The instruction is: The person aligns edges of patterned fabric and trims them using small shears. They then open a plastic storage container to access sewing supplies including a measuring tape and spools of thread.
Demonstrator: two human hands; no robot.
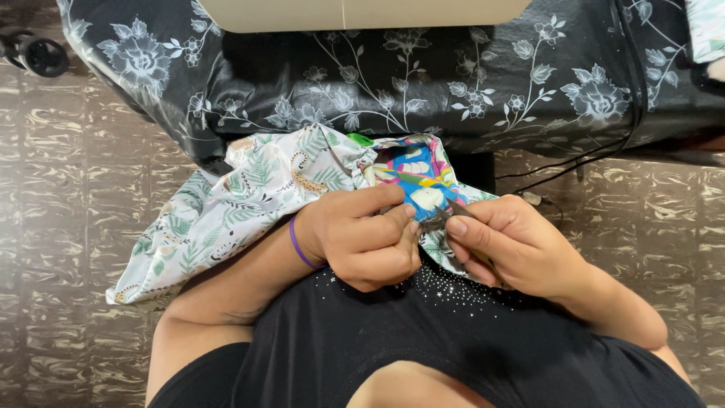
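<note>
My left hand [362,236] pinches the gathered edge of a white cloth with green leaf print [234,204], which drapes off my lap to the left. A bright blue, pink and yellow patterned piece [419,177] shows inside the gathered opening. My right hand [506,242] grips a small metal tool, likely snips or scissors [445,217], its tips at the cloth edge right beside my left fingertips. A purple band circles my left wrist.
A table draped in black cloth with pale flower print [423,75] stands in front, with the cream base of a machine [362,11] on it. Black cables [574,162] trail down at right. Brown marbled floor tiles [68,189] surround me. A dark wheeled object [38,49] sits top left.
</note>
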